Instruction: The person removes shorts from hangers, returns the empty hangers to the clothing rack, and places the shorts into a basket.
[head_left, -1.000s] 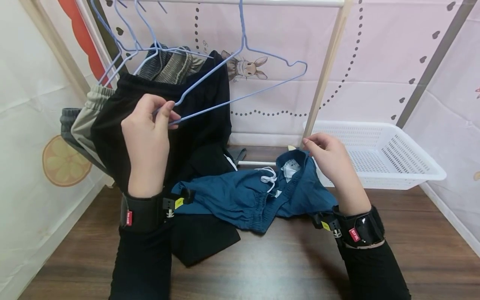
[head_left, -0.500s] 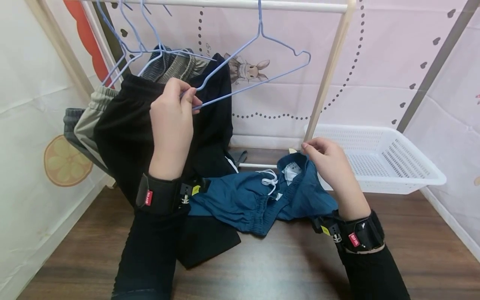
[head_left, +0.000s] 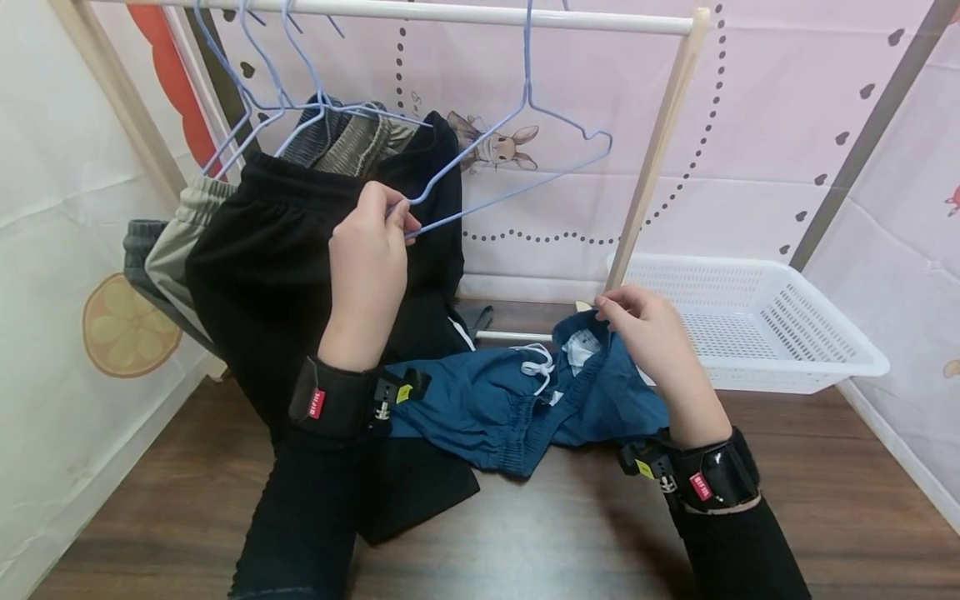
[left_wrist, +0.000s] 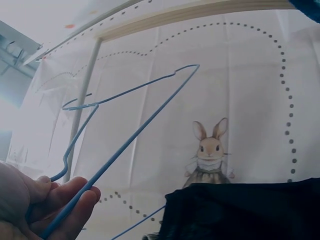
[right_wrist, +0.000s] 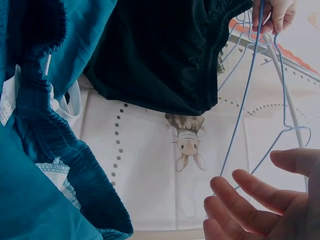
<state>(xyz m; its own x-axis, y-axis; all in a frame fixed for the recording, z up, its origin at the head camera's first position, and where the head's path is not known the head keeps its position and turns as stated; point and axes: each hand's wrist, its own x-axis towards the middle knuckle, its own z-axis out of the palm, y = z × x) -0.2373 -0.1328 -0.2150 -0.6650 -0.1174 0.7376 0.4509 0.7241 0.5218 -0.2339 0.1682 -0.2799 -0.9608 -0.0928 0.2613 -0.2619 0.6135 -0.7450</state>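
Observation:
A blue wire hanger (head_left: 525, 187) is up at the white rail (head_left: 450, 13), its hook at the bar. My left hand (head_left: 367, 267) pinches one end of it between thumb and fingers, also visible in the left wrist view (left_wrist: 55, 205). Teal shorts (head_left: 480, 400) with a white drawstring lie below, their waistband gaping toward the right. Above that waistband is my right hand (head_left: 656, 354); in the right wrist view the same hand (right_wrist: 260, 205) has its fingers apart, holding nothing, clear of the shorts' fabric (right_wrist: 95, 185).
Black shorts (head_left: 277, 242), beige shorts (head_left: 180, 233) and grey ones hang from hangers on the left of the rail. A white perforated basket (head_left: 810, 371) stands at the right, beyond the wooden post (head_left: 656, 158). Black fabric (head_left: 420, 483) lies on the brown table (head_left: 570, 533).
My left hand has moved right with the hanger's end, and the hanger's hook sits farther right along the rail. My right hand has shifted only slightly; the teal shorts lie about the same.

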